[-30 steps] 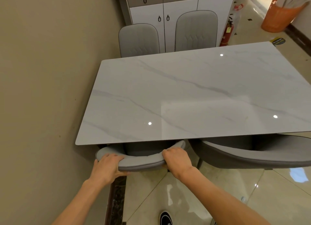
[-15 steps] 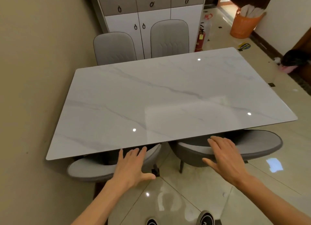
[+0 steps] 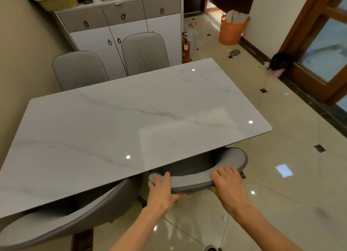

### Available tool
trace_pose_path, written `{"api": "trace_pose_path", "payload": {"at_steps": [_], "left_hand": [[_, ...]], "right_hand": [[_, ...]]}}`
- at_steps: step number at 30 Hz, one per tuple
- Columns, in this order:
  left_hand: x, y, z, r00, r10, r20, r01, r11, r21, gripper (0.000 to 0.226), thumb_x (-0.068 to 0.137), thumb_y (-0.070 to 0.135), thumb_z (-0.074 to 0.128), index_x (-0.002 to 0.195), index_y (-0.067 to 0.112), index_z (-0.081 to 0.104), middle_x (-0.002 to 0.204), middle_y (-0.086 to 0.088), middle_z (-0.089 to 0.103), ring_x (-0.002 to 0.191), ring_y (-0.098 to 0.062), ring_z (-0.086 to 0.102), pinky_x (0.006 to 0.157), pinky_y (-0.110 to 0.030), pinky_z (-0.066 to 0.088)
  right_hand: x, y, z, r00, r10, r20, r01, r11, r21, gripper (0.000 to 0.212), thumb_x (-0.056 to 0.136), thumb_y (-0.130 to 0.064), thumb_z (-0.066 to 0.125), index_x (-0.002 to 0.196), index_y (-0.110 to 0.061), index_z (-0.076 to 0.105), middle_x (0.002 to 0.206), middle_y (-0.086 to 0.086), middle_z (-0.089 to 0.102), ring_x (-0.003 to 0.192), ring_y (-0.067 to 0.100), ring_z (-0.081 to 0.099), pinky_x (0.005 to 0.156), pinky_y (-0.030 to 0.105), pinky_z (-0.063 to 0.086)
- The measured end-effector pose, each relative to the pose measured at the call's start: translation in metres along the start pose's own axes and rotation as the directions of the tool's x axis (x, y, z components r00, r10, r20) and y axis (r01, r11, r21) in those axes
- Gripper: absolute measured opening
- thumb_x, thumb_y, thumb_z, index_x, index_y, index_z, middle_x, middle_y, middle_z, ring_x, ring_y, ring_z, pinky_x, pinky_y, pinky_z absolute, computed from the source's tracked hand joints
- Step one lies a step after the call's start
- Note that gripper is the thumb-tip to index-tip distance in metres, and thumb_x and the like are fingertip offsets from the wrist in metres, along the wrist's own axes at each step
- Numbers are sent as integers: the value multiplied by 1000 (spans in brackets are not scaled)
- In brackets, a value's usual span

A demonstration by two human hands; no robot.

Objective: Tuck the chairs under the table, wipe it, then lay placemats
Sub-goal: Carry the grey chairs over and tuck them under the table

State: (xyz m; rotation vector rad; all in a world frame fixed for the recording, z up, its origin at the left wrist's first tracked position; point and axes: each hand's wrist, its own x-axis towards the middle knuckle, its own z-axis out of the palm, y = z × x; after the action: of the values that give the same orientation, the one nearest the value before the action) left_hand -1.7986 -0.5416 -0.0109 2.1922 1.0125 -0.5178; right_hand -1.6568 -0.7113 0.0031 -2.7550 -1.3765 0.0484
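Note:
A white marble-look table [image 3: 116,123] fills the middle of the view, its top bare. The near right grey chair [image 3: 195,182] has its backrest just outside the table's near edge. My left hand [image 3: 162,191] grips the left end of that backrest and my right hand [image 3: 228,185] grips its right part. The near left grey chair [image 3: 62,226] sits partly under the table at the lower left. Two more grey chairs [image 3: 78,69] [image 3: 144,51] stand at the far side, their backs above the tabletop.
A white and grey cabinet [image 3: 120,25] stands behind the far chairs. A red fire extinguisher [image 3: 185,48], an orange bin [image 3: 231,31] and a dark bag [image 3: 279,63] sit on the glossy tiled floor [image 3: 281,194] to the right. The beige wall [image 3: 20,66] runs along the table's left.
My hands left the near left chair, passed open across the gap, and now both grip the near right chair's backrest. The view has swung to the right.

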Motion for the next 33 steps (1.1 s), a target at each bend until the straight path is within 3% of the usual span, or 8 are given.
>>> {"api": "trace_pose_path", "payload": {"at_steps": [3, 11, 18, 21, 24, 27, 33], "left_hand": [[7, -4, -4, 1000, -4, 17, 4, 1000, 5, 94, 82, 57, 70, 155, 30, 17, 158, -11, 10, 144, -37, 17, 117, -47, 30], [18, -9, -17, 997, 3, 71, 1, 998, -59, 88, 85, 44, 73, 155, 37, 19, 164, -12, -6, 149, -40, 0, 120, -45, 17], [20, -17, -17, 996, 54, 77, -57, 998, 36, 80, 77, 65, 69, 142, 37, 31, 155, -12, 18, 140, -43, 18, 115, -55, 30], [14, -19, -17, 997, 61, 54, -66, 992, 110, 80, 80, 68, 63, 144, 34, 29, 155, -13, 21, 139, -41, 22, 118, -57, 20], [12, -21, -14, 997, 78, 28, -82, 986, 145, 79, 85, 66, 59, 148, 33, 24, 159, -16, 18, 146, -41, 12, 119, -59, 10], [16, -22, -10, 995, 102, 22, -104, 983, 150, 77, 86, 66, 58, 147, 32, 24, 159, -17, 17, 146, -41, 10, 119, -60, 12], [15, -20, -9, 987, 157, -29, -142, 948, 284, 77, 87, 67, 53, 146, 25, 28, 153, -10, 31, 143, -31, 26, 120, -53, 18]], "right_hand": [[0, 1, 7, 1000, -9, -13, 9, 1000, 9, 37, 60, -33, 90, 82, -18, 64, 77, 3, 62, 71, 21, 57, 72, 38, 51], [6, 0, 12, 995, -56, -85, 56, 998, 1, 37, 64, -37, 88, 81, -15, 64, 73, 3, 59, 68, 22, 54, 70, 39, 50], [9, 0, 10, 994, -86, -66, 84, 996, -22, 39, 66, -43, 85, 86, -17, 63, 80, 2, 60, 72, 21, 56, 71, 39, 51], [12, 2, 5, 995, -102, -14, 101, 994, -45, 40, 64, -42, 86, 87, -17, 64, 81, 2, 61, 72, 21, 58, 71, 39, 51], [14, 0, 3, 992, -117, 36, 119, 991, -59, 42, 63, -41, 87, 90, -19, 64, 84, 1, 62, 73, 20, 59, 73, 39, 52], [16, 1, -3, 994, -87, 72, 92, 993, -70, 45, 60, -42, 89, 91, -21, 64, 85, 0, 63, 74, 19, 61, 74, 39, 54], [17, 1, -7, 989, -68, 131, 81, 992, -97, 45, 64, -50, 84, 93, -24, 62, 85, -2, 62, 75, 18, 60, 76, 37, 53]]}}
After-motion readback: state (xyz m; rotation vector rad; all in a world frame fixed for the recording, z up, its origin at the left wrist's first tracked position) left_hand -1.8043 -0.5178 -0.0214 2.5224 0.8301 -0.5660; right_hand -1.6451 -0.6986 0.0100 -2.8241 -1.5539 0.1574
